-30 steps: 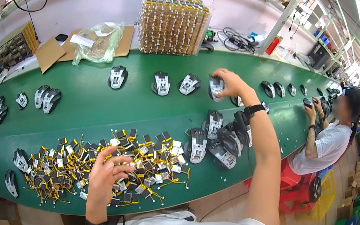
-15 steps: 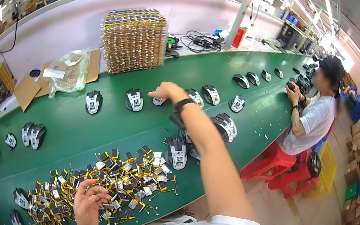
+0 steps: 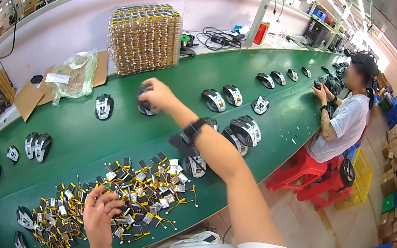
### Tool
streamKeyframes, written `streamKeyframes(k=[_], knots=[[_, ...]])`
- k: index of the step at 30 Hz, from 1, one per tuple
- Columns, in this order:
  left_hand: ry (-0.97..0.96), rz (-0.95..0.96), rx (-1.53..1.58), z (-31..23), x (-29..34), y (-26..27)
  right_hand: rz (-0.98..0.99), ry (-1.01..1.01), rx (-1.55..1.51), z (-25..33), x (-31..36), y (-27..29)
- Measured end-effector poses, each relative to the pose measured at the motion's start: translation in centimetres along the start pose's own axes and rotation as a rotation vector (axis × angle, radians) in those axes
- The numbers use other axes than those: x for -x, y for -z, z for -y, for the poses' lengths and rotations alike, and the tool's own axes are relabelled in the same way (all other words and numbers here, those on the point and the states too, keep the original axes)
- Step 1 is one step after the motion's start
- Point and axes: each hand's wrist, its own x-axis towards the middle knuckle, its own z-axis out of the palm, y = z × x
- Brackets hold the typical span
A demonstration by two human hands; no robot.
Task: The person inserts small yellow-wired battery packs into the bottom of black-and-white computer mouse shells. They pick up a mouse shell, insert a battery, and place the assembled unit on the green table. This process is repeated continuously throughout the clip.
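Observation:
My right hand (image 3: 161,97) reaches over the green bench, its fingers closed around a partly hidden, blurred computer mouse (image 3: 145,108). To its left lies another black-and-silver mouse (image 3: 103,106). My left hand (image 3: 100,218) is raised at the near edge, fingers bent and apart, nothing visible in them. Beside and beyond it spreads a heap of small battery packs (image 3: 158,191) with yellow tape and thin wires. A mouse shell (image 3: 196,164) sits past the heap's right end, partly behind a dark blurred thing (image 3: 182,145) under my right wrist, whose kind I cannot make out.
A tall stack of battery trays (image 3: 144,41) stands against the back wall, beside cardboard and plastic wrap (image 3: 78,75). More mice (image 3: 246,130) lie along the bench to the right and left. At far right a person (image 3: 347,112) works near red stools (image 3: 293,171).
My right hand has moved left, from one mouse to the neighbouring one. The first mouse no longer shows at its former place. My left hand stays nearly still. The view has shifted slightly.

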Motion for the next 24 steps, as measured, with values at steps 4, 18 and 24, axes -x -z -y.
streamKeyframes(k=[4, 18, 24], knots=[[-0.047, -0.032, 0.146, 1.6, -0.7, -1.6, 0.230, 0.661, 0.063, 8.2, 13.7, -7.6], [-0.025, 0.008, 0.347, 4.3, 2.1, -1.3, 0.069, 0.339, 0.670, -1.0, 24.8, -5.3], [0.020, 0.053, 0.315, 4.0, 2.2, -0.5, -0.003, 0.367, 0.562, 0.3, 23.8, -5.5]])
